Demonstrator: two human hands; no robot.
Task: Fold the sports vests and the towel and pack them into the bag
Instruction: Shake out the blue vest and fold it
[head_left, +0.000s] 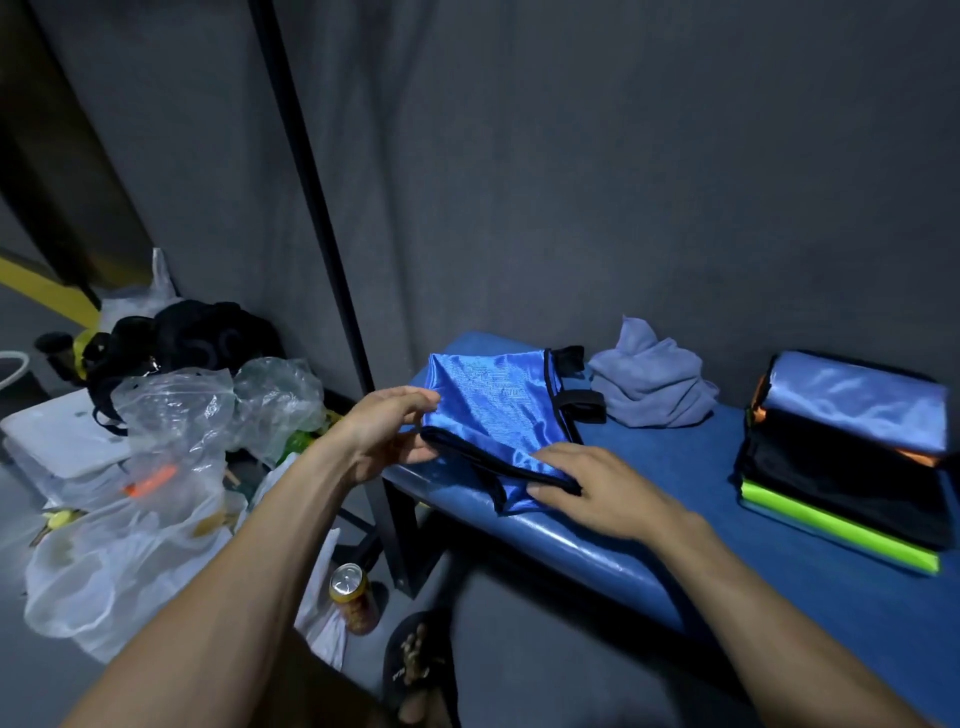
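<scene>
A glossy blue sports vest (498, 415) with black piping lies partly folded at the left end of the padded blue table (675, 519), its satin cloth creased and catching the light; the left hand (387, 434) pinches the vest's dark-trimmed left edge between thumb and fingers, lifting it slightly off the vinyl; the right hand (592, 493) lies flat, fingers straight and spread, pressing the near right corner of the vest down; behind the vest a soft grey towel (652, 382) sits in a crumpled heap against the wall; well to the right stands a neat stack of folded vests (852, 457), pale shiny blue on top, black below with an orange edge showing, bright green at the bottom; left of the table, on the floor, thin crinkled clear plastic bags (171, 415) surround a black fabric bag (182, 343); a metal drink can (353, 595) stands upright near the table's leg.
</scene>
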